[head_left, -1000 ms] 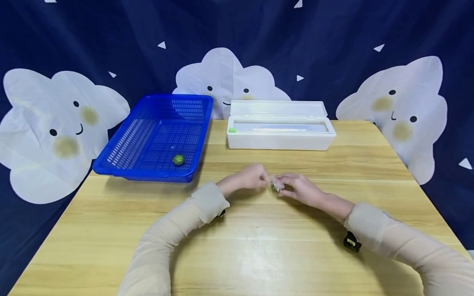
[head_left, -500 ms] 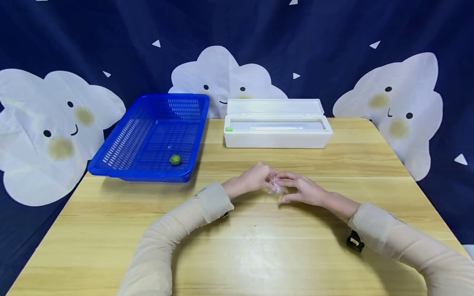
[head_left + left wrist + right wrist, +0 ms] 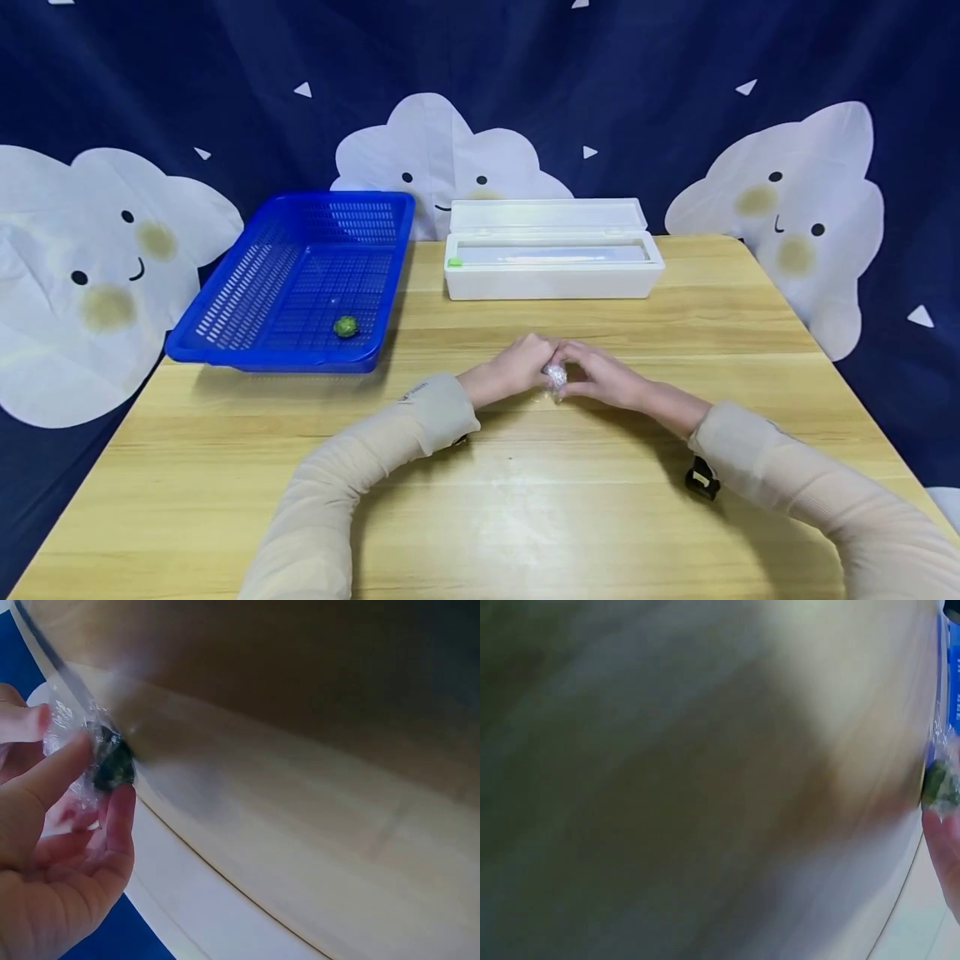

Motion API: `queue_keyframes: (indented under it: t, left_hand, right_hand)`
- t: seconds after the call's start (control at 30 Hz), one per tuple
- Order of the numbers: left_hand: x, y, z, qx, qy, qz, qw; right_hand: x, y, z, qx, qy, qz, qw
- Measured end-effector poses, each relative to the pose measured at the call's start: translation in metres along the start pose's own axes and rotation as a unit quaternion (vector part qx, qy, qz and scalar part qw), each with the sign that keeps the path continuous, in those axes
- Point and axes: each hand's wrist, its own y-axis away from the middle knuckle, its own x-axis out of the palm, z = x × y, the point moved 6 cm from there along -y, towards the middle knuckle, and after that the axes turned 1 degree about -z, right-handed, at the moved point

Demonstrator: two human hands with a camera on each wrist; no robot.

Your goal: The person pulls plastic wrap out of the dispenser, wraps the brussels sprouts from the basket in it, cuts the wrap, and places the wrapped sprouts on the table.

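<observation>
A small dark green piece (image 3: 112,766) in crinkled cling film (image 3: 66,724) is held between both hands, just above the table or on it; I cannot tell which. My left hand (image 3: 517,364) pinches it between thumb and fingers. From the other side, my right hand (image 3: 603,379) curves its thumb and fingers round the wrapped piece (image 3: 557,375). The fingertips of both hands meet at the top in the head view. Only the edge of the right hand (image 3: 945,855) shows in the right wrist view, along with the green piece (image 3: 939,784) and its film.
To the left stands a blue plastic basket (image 3: 288,357) with a small round green item (image 3: 346,327) inside. A long white box (image 3: 555,285) with its lid raised and a green slider (image 3: 454,262) stands at the back of the wooden table (image 3: 480,517). A patterned curtain hangs behind.
My left hand has moved right to the film and now pinches the wrapped piece together with the right hand. The whole head view has shifted slightly.
</observation>
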Motion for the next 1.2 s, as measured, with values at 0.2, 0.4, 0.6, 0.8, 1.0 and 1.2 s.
queue_keyframes:
  t: [0.2,0.4,0.6,0.8,1.0,1.2]
  left_hand:
    - [0.003,0.003,0.003,-0.027,0.018,0.002,0.9995]
    - [-0.002,0.009,0.014,-0.058,0.065,-0.027,0.9958]
    - [0.000,0.015,0.022,-0.130,0.172,-0.007,0.9766]
    - [0.009,0.015,0.030,-0.182,0.326,0.010,0.9279]
    - [0.008,0.014,0.034,-0.189,0.351,0.015,0.9168]
    - [0.004,0.013,0.032,-0.170,0.308,0.005,0.9363]
  right_hand:
    - [0.004,-0.002,0.006,-0.008,0.109,-0.011,0.9939]
    - [0.007,-0.008,0.007,0.000,0.115,-0.018,0.9932]
    - [0.001,-0.013,0.005,0.020,0.104,-0.038,0.9937]
    - [-0.003,-0.015,0.009,0.014,0.101,-0.059,0.9931]
    - [0.006,-0.009,0.015,-0.067,0.138,-0.047,0.9870]
    - [0.008,-0.006,0.014,-0.095,0.112,-0.028,0.9887]
